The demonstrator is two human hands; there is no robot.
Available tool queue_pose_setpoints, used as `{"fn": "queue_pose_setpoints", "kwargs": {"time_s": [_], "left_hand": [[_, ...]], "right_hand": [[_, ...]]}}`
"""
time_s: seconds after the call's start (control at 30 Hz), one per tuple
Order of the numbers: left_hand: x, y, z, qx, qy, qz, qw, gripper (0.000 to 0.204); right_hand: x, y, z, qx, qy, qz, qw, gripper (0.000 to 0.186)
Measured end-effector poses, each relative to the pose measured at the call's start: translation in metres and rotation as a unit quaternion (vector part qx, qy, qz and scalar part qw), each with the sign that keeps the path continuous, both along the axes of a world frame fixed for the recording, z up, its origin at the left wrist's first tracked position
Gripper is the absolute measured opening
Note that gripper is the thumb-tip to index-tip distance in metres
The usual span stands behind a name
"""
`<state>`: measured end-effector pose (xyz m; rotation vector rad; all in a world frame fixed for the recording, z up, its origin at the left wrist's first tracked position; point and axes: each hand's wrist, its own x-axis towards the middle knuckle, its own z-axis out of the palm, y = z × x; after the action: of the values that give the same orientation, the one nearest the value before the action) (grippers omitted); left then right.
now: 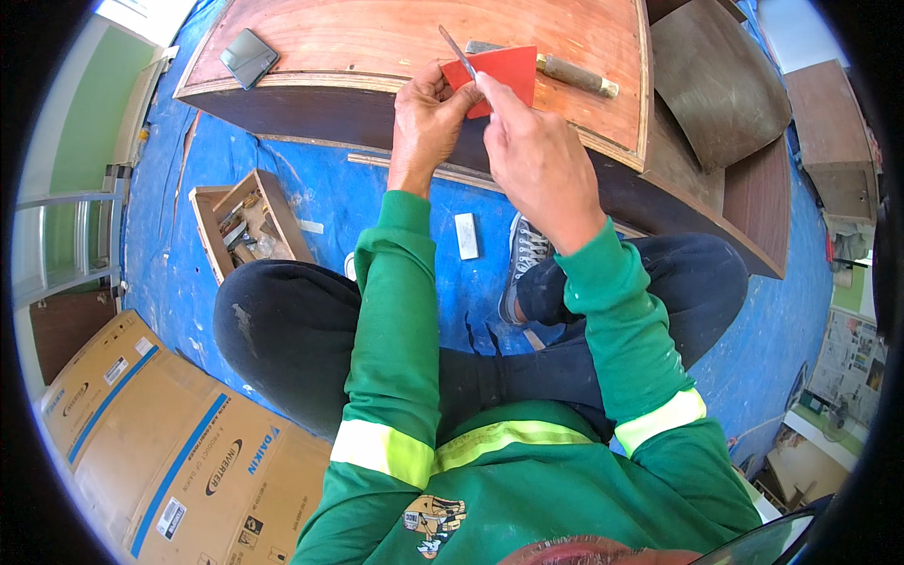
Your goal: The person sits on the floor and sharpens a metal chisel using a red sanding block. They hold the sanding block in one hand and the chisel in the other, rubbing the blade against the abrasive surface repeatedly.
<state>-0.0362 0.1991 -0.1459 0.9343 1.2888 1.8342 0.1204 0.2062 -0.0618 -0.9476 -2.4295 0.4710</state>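
Observation:
My left hand (426, 124) pinches a stiff red sheet (511, 73) by its lower left corner, above the light wooden panel of a low cabinet (367, 42). My right hand (543, 155) is closed on a thin metal blade (452, 45), with the index finger stretched along it. The blade slants up and left across the red sheet's left edge; its handle end is hidden in the hand. Just behind the sheet, a tool with a worn wooden handle (579, 75) lies on the panel, its metal end partly covered.
A flat, dark glossy case (250, 58) rests at the panel's left edge. On the blue floor sheet (377, 212) are a wooden tray of tools (299, 240) and a small white block (467, 235). Cardboard (188, 433) lies lower left; a curved brown sheet (720, 80) leans at right.

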Motion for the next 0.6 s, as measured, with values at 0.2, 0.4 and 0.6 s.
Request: {"fn": "queue_pose_setpoints", "kwargs": {"time_s": [0.2,0.4,0.6], "left_hand": [[0.0,-0.001,-0.001,-0.027,0.011,0.016,0.999,0.022],[0.003,0.0,-0.001,-0.017,0.038,0.03,0.999,0.024],[0.002,-0.001,0.002,-0.039,0.058,0.028,0.997,0.026]], "right_hand": [[-0.033,0.026,0.0,0.053,0.008,-0.014,0.998,0.039],[-0.002,0.013,0.014,0.027,0.028,-0.02,0.999,0.04],[0.016,-0.01,0.009,-0.023,0.044,-0.016,0.999,0.042]]}}
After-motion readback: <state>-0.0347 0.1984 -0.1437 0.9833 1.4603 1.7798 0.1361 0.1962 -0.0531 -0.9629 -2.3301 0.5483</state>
